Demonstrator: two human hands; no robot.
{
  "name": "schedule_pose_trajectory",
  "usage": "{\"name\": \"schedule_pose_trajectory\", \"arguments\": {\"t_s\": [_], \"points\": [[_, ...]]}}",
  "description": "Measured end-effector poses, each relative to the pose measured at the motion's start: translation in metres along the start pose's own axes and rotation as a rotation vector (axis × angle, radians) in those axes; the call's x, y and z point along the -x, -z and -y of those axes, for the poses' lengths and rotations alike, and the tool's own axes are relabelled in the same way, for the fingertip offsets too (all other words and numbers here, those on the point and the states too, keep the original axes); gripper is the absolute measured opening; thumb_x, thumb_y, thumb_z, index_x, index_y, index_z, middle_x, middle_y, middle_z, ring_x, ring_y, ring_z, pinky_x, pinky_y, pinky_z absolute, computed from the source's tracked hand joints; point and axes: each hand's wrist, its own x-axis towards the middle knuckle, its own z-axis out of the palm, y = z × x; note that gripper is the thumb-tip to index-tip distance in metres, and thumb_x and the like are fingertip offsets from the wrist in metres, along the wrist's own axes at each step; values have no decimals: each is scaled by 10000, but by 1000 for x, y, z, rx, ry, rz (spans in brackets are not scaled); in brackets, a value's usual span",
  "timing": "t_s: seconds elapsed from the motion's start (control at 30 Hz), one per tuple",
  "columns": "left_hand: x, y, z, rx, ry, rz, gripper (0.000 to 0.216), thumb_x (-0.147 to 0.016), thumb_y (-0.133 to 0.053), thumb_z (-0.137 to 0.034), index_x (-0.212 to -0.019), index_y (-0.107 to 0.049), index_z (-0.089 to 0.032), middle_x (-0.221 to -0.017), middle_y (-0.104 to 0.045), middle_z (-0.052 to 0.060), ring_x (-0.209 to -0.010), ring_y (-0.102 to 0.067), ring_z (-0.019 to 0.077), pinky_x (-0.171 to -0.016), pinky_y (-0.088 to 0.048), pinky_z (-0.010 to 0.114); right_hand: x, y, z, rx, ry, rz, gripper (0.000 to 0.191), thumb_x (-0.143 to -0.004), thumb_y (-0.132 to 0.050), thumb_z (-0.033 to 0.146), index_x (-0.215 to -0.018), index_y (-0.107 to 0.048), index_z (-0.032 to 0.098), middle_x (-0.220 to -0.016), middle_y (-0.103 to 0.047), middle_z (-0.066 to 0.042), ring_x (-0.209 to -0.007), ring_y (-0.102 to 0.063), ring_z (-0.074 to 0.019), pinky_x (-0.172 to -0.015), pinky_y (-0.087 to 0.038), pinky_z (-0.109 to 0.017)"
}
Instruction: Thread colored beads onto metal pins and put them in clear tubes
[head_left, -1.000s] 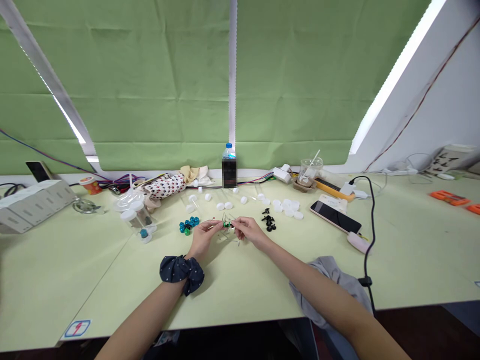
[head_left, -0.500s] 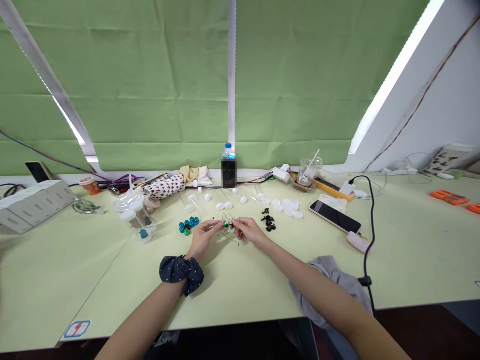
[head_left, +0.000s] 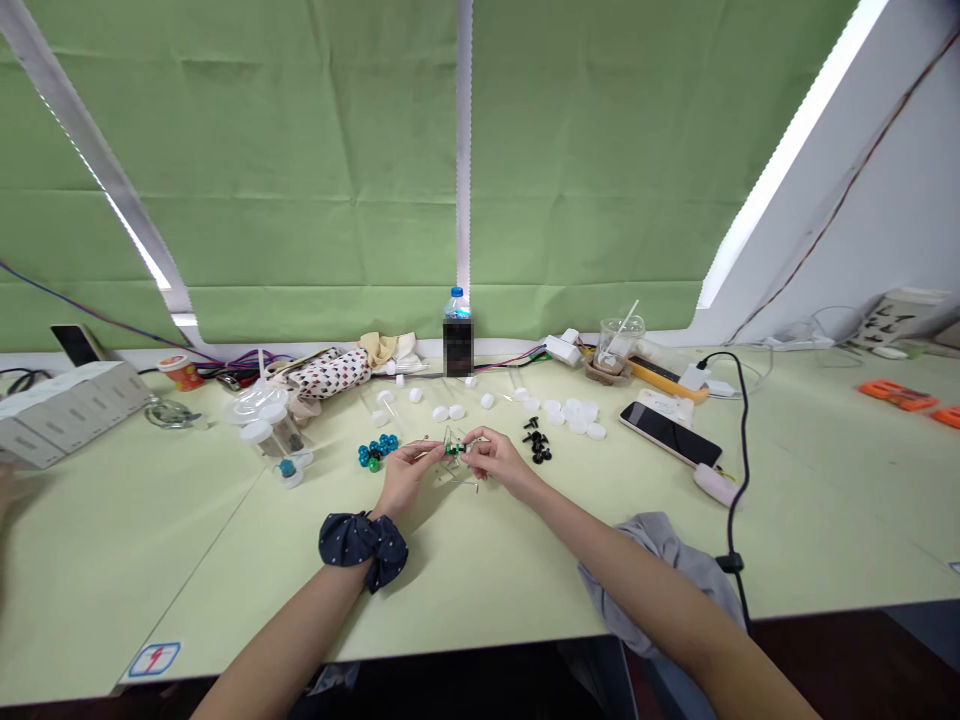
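Over the middle of the table, my left hand pinches a small green-and-black piece between thumb and fingers. Thin wire-like strands stick out around it. My right hand closes on the same piece from the other side, its thumb and fingertips at the black end. Beneath the hands lies a thin rod. Shiny blue balls, with a green ball among them, sit just left of my left hand. Several black plugs lie right of my right hand.
White caps and clear tubes lie behind the hands. At the back stand a bottle and a plastic cup. A phone and black cable lie right, lidded jars left. Part of another person shows at the left edge.
My right fingers have shifted slightly at the black end of the piece. My left hand stays nearly still. Part of another person has come into view at the left edge.
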Motion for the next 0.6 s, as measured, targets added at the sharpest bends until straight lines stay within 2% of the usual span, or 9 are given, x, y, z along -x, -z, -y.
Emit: {"name": "schedule_pose_trajectory", "arguments": {"t_s": [0.17, 0.43, 0.6], "points": [[0, 0, 1, -21, -37, 15, 171, -637, -756, -304, -725, -732, -159, -709, -716, 80, -817, -642, 222, -868, -440, 396, -2, 0, -3, 8, -12, -5, 336, -665, -695, 409, -857, -546, 177, -496, -517, 68, -413, -462, -82, -411, -339, -197], [1, -1, 0, 45, -7, 14, 195, -599, -782, -294, -724, -735, -151, -802, -716, 84, -745, -659, 220, -816, -473, 408, -6, 2, -11, 6, -48, -27, 358, -679, -677, 468, -822, -563, 161, -487, -545, 48, -393, -461, -80, -395, -332, -194], [1, -1, 0, 41, 6, 17, 176, -607, -777, -273, -720, -733, -146, -767, -717, 82, -728, -666, 214, -812, -470, 384, -4, 1, -8, 17, -51, -27, 342, -717, -641, 485, -794, -586, 156, -509, -550, 36, -407, -467, -74, -400, -333, -190]]}}
